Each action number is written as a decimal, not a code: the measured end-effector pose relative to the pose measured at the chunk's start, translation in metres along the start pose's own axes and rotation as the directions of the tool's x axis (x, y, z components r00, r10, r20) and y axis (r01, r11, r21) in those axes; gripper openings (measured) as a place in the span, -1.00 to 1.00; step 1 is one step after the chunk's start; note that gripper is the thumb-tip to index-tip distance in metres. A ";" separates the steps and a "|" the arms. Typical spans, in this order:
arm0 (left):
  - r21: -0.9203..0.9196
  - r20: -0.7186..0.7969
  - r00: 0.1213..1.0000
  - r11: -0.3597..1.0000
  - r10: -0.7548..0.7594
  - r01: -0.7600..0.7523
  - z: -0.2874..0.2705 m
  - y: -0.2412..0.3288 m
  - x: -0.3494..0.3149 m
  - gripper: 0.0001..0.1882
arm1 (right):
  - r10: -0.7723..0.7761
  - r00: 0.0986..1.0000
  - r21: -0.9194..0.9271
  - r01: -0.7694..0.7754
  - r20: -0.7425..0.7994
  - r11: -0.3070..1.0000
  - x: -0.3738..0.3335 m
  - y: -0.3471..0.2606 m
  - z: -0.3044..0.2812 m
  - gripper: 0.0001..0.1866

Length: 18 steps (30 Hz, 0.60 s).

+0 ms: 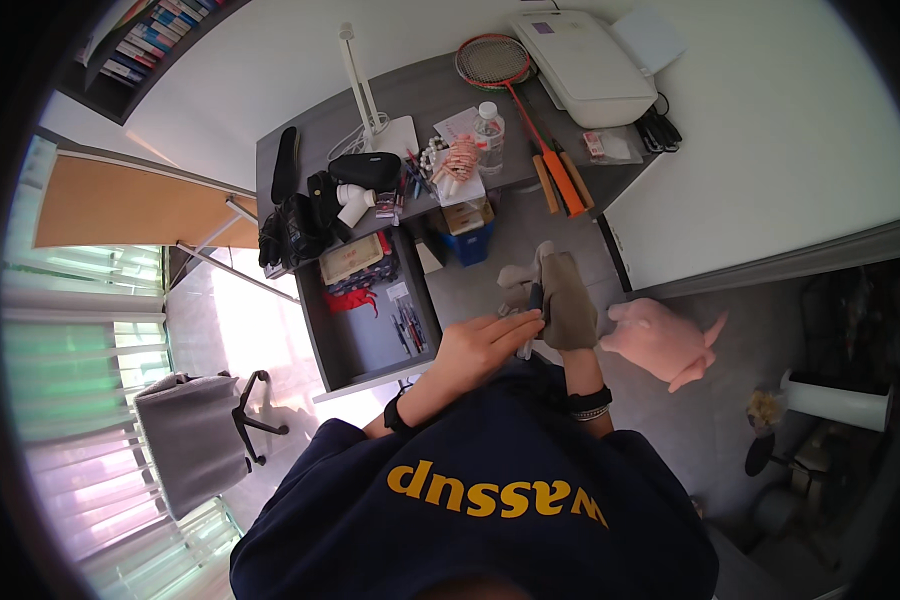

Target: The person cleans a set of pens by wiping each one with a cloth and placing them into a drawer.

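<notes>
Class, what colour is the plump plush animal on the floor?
The plump plush animal is pale pink, clearest in the head view.

Matt, smooth-looking cloth covering point(573, 302)

Daylight filters through sheer curtains point(80, 400), brightening the grey floor point(260, 310) near an office chair point(190, 430). A grey desk point(400, 90) lines a white wall point(270, 60) near a dark bookshelf point(98, 102); the shadowed right side is hard to make out.
</notes>
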<state>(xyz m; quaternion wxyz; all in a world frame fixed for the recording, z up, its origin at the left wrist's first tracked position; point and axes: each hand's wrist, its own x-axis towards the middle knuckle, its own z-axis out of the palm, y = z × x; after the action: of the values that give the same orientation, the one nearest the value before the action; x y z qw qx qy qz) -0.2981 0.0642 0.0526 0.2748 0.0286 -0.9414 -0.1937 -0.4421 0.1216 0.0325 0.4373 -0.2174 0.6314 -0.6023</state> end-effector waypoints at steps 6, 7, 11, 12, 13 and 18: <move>0.073 -0.014 0.996 0.993 -0.093 0.093 0.001 -0.007 0.000 -0.67 | -0.427 0.820 -0.673 0.562 0.380 0.480 0.020 -0.001 0.005 -0.81; 0.072 -0.028 0.994 0.992 -0.104 0.106 0.002 -0.008 0.000 -0.67 | -0.431 0.817 -0.715 0.558 0.383 0.422 0.016 -0.002 0.005 -0.82; 0.034 -0.067 0.983 0.984 -0.171 0.173 0.003 -0.020 0.000 -0.74 | -0.451 0.843 -0.850 0.445 0.292 0.282 0.000 -0.008 0.003 -0.81; 0.038 -0.065 0.983 0.984 -0.174 0.177 0.003 -0.022 0.001 -0.74 | -0.451 0.855 -0.854 0.418 0.255 0.310 -0.002 -0.004 0.002 -0.81; -0.121 -0.153 0.952 0.961 -0.266 0.250 0.003 -0.025 0.001 -0.76 | -0.444 0.870 -0.853 0.387 0.212 0.351 -0.003 0.001 0.001 -0.81; -0.462 -0.068 0.845 0.767 -0.530 0.445 -0.002 -0.029 0.008 -0.81 | -0.245 0.968 0.152 0.233 0.061 0.960 0.013 0.030 -0.001 -0.66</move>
<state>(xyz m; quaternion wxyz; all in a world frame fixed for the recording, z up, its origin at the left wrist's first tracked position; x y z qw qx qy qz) -0.3056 0.0354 0.0475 0.3045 0.2307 -0.8033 -0.4569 -0.4420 0.1168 0.0003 0.4005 -0.2837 0.5376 -0.6856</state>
